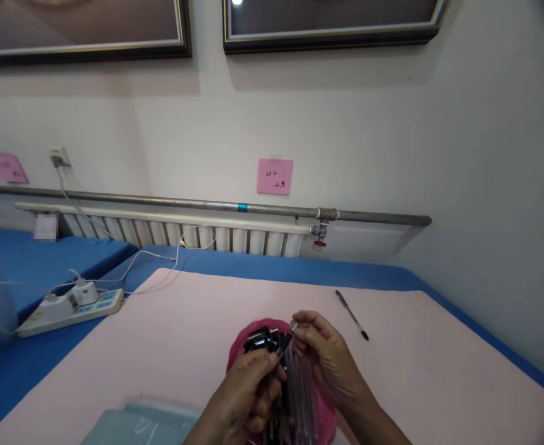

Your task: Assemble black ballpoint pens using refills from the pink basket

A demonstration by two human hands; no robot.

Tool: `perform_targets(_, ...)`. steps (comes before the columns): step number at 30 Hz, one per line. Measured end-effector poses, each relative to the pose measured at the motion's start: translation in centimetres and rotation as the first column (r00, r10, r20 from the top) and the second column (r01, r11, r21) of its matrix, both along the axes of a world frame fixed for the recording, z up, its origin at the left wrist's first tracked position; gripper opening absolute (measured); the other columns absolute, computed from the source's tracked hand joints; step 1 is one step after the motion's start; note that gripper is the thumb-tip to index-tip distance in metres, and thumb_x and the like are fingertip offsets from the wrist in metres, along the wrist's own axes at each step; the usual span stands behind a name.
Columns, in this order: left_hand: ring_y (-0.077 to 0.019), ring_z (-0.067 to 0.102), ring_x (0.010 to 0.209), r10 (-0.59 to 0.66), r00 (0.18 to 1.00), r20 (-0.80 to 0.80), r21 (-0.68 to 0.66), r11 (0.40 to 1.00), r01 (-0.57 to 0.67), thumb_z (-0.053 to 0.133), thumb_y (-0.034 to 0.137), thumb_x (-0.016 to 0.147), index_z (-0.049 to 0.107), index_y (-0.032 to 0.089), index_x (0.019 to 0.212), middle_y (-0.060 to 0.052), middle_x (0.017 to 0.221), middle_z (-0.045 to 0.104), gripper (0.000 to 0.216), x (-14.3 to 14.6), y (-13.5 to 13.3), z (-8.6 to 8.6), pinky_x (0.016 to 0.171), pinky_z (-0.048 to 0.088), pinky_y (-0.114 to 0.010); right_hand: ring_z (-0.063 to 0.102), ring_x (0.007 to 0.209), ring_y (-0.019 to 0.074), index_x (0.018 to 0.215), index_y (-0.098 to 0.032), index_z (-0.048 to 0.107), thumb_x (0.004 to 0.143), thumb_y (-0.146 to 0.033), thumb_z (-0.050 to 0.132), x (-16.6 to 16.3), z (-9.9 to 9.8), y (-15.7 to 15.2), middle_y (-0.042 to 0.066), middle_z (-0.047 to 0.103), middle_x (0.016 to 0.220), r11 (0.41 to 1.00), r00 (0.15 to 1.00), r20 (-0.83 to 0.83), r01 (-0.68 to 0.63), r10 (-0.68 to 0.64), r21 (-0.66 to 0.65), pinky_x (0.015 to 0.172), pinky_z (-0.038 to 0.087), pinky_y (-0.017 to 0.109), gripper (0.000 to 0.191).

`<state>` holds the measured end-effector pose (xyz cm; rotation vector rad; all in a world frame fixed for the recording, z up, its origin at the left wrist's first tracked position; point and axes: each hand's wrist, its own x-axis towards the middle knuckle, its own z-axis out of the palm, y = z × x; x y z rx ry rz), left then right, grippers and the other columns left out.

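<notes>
A pink bowl (237, 350) sits on the pale pink mat near the front, filled with several black pen caps and clear pen barrels (300, 383). My left hand (244, 395) hovers over the bowl, its fingers closed on a black pen part (282, 344). My right hand (327, 358) meets it from the right, pinching the tip end of the same piece between thumb and forefinger. Both hands hide much of the bowl's contents.
A finished black pen (352, 315) lies on the pink mat (183, 334) to the right of the bowl. A white power strip (75, 306) with chargers and cables rests on the blue cover at left. A folded teal cloth (137, 426) lies at the front edge. A radiator (183, 232) runs along the wall.
</notes>
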<state>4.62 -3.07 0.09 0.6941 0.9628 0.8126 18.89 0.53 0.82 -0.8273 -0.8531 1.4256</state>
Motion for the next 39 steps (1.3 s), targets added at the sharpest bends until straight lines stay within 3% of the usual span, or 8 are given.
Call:
perform_targets(11, -0.0002, 0.015, 0.032, -0.089, 0.932, 0.352, -0.075, 0.99, 0.123, 0.053, 0.037, 0.078, 0.057, 0.013, 0.071, 0.007, 0.046, 0.037, 0.026, -0.8, 0.1, -0.6, 0.032, 0.006, -0.016, 0.04, 0.05, 0.0081, 0.081, -0.019, 0.063, 0.061, -0.021, 0.074, 0.9, 0.3, 0.2, -0.003, 0.057, 0.062, 0.99, 0.992, 0.044, -0.12, 0.117, 0.074, 0.05, 0.03, 0.022, 0.023)
perform_targets(20, -0.0004, 0.017, 0.03, -0.228, 0.776, 0.588, -0.156, 0.91, 0.385, 0.065, 0.04, 0.069, 0.056, 0.013, 0.071, 0.009, 0.043, 0.033, 0.028, -1.0, 0.6, -1.4, 0.031, 0.008, -0.015, 0.045, 0.053, 0.0096, 0.08, -0.021, 0.064, 0.06, -0.022, 0.075, 0.9, 1.6, -0.6, -0.002, 0.061, 0.067, 0.987, 0.992, 0.033, -0.126, 0.123, 0.096, 0.054, 0.033, 0.023, 0.023)
perform_targets(27, -0.0021, 0.024, 0.031, -0.196, 0.863, 0.466, -0.191, 0.93, 0.315, 0.062, 0.041, 0.073, 0.056, 0.015, 0.067, 0.007, 0.042, 0.033, 0.028, -1.0, -0.1, -0.5, 0.035, 0.014, -0.015, 0.042, 0.051, 0.0093, 0.079, -0.022, 0.064, 0.061, -0.022, 0.074, 0.9, 2.6, -1.1, -0.003, 0.06, 0.063, 0.976, 0.984, 0.045, -0.175, 0.17, 0.129, 0.052, 0.033, 0.023, 0.02)
perform_targets(30, -0.0016, 0.025, 0.033, -0.124, 0.866, 0.484, -0.208, 0.945, 0.251, 0.064, 0.039, 0.072, 0.057, 0.014, 0.068, 0.006, 0.045, 0.037, 0.027, -1.0, -0.9, 0.2, 0.036, 0.016, -0.015, 0.046, 0.056, 0.0109, 0.081, -0.022, 0.065, 0.065, -0.02, 0.072, 1.4, 3.0, -1.1, -0.001, 0.062, 0.066, 0.966, 0.979, 0.137, -0.178, 0.154, 0.188, 0.054, 0.035, 0.023, 0.018)
perform_targets(33, -0.0016, 0.024, 0.033, -0.132, 0.852, 0.506, -0.206, 0.941, 0.269, 0.063, 0.038, 0.072, 0.057, 0.013, 0.066, 0.006, 0.044, 0.036, 0.026, -0.9, -1.3, 0.7, 0.035, 0.014, -0.015, 0.046, 0.057, 0.0115, 0.081, -0.022, 0.066, 0.066, -0.019, 0.071, 1.5, 3.2, -1.2, -0.001, 0.062, 0.067, 0.958, 0.969, 0.188, -0.199, 0.16, 0.208, 0.055, 0.036, 0.023, 0.017)
perform_targets(39, -0.0005, 0.025, 0.035, -0.097, 0.875, 0.475, -0.153, 0.97, 0.19, 0.071, 0.039, 0.063, 0.057, 0.013, 0.064, 0.006, 0.045, 0.037, 0.03, -0.3, -0.9, 1.0, 0.036, 0.012, -0.014, 0.046, 0.054, 0.0101, 0.083, -0.02, 0.069, 0.061, -0.02, 0.073, 0.3, 3.4, -1.8, -0.001, 0.06, 0.067, 0.981, 0.985, -0.029, -0.17, 0.173, 0.09, 0.053, 0.037, 0.023, 0.023)
